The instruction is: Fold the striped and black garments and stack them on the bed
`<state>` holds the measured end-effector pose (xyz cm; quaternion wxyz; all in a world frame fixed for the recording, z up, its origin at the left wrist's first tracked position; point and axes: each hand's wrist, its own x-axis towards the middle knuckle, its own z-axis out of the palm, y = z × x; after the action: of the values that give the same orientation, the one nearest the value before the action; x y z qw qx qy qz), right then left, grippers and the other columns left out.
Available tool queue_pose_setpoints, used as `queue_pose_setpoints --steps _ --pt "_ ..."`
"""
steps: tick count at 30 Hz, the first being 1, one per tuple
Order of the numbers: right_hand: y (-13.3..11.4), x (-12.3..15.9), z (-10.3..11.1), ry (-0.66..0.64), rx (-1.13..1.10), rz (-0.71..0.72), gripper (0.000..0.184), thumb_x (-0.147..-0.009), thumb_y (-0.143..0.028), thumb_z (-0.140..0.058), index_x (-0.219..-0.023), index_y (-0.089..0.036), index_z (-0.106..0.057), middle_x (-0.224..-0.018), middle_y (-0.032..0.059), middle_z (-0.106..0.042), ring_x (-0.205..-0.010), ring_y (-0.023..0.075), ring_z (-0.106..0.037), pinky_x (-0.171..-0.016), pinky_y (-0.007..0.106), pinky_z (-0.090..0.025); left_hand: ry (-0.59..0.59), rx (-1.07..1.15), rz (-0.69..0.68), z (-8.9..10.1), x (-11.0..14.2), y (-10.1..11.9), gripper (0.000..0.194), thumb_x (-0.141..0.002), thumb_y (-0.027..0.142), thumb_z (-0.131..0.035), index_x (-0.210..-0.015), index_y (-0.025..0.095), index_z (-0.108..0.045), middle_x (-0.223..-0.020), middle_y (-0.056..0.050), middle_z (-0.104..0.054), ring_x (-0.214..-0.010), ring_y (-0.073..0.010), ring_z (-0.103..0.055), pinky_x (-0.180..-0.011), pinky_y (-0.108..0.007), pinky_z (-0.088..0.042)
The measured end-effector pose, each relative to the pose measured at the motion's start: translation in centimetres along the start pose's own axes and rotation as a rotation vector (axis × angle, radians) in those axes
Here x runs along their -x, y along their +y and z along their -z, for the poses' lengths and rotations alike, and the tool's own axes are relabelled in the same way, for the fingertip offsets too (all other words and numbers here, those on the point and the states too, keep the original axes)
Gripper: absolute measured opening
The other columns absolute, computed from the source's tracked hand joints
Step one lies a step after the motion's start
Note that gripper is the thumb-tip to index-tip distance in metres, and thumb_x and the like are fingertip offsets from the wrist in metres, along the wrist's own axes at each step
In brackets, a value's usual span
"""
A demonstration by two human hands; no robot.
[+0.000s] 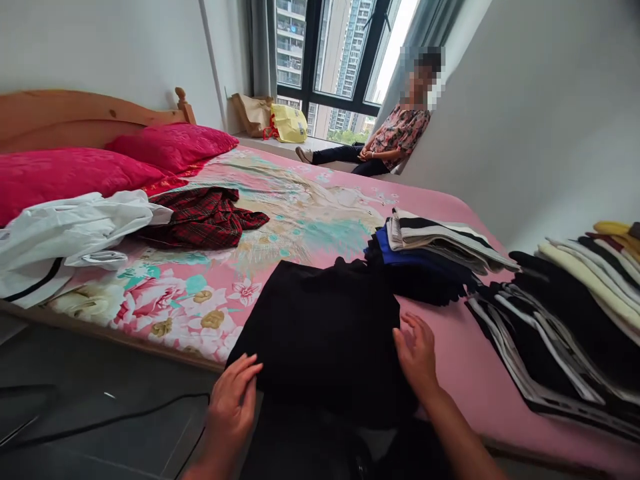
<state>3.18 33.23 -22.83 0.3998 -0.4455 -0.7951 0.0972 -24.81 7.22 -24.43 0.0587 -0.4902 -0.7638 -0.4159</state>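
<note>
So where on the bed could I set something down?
Bare: the floral sheet between plaid garment and black garment, and the pink strip between right hand and dark folded stack. Crowded: the far right, and around the white garment.

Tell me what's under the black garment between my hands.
The bedding, floral left of the black garment and plain pink right of it, seems to continue underneath. Anything else directly beneath is covered by the cloth, so I can't tell.
</note>
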Motion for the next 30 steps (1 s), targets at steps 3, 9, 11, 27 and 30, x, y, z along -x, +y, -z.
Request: queue_pose_setpoints --steps 3,9,11,27,30 --pt "0.0 3.8 1.8 -0.291 0.081 0.192 0.041 -0.085 -0.039 -0.052 -0.124 -0.025 -0.050 -0.135 0.0083 -0.048 -0.130 0.0279 -0.036 -0.107 0.054 -0.027 -0.188 -0.173 -0.113 -0.9 -1.7 1.0 0.035 -0.086 0.022 -0.047 -0.119 0.029 -0.059 -0.135 -0.007 -0.053 -0.129 -0.0255 -0.042 -0.111 -0.051 -0.021" --pt "3.3 12.6 6.6 -0.146 -0.018 -0.155 0.036 -0.083 -0.043 -0.053 -0.108 -0.018 -0.059 -0.115 0.0127 -0.061 -0.111 0.0272 -0.053 -0.099 0.050 -0.038 -0.103 -0.108 0.284 1.3 0.3 -3.6 0.049 -0.080 0.035 -0.053 -0.127 0.022 -0.052 -0.141 -0.011 -0.044 -0.131 -0.0285 -0.038 -0.110 -0.049 -0.026" --pt "3.6 15.1 7.8 -0.137 -0.145 -0.436 0.036 -0.081 -0.048 -0.054 -0.099 -0.017 -0.061 -0.101 0.0114 -0.065 -0.098 0.0266 -0.059 -0.094 0.049 -0.043 -0.046 0.154 0.579 1.8 1.7 -4.4 0.055 -0.071 0.042 -0.061 -0.120 0.018 -0.055 -0.129 -0.013 -0.054 -0.122 -0.0296 -0.048 -0.104 -0.047 -0.036" --pt "-3.5 16.8 2.8 -0.429 -1.303 -0.951 0.050 -0.073 -0.033 -0.069 -0.118 -0.015 -0.057 -0.120 0.0096 -0.063 -0.116 0.0264 -0.055 -0.102 0.046 -0.040 0.058 1.224 1.196 -0.6 0.4 -1.7 0.005 -0.081 0.014 -0.055 -0.079 0.017 -0.057 -0.065 0.002 -0.065 -0.058 -0.0094 -0.061 -0.065 -0.026 -0.054" --pt "-4.5 17.4 3.3 -0.406 -1.384 -0.942 0.045 -0.076 -0.038 -0.065 -0.114 -0.014 -0.061 -0.117 0.0102 -0.065 -0.113 0.0262 -0.058 -0.100 0.044 -0.042 0.005 1.201 1.176 0.2 1.0 -1.9 0.007 -0.083 0.018 -0.053 -0.077 0.017 -0.056 -0.064 0.001 -0.065 -0.062 -0.0114 -0.063 -0.068 -0.029 -0.054"
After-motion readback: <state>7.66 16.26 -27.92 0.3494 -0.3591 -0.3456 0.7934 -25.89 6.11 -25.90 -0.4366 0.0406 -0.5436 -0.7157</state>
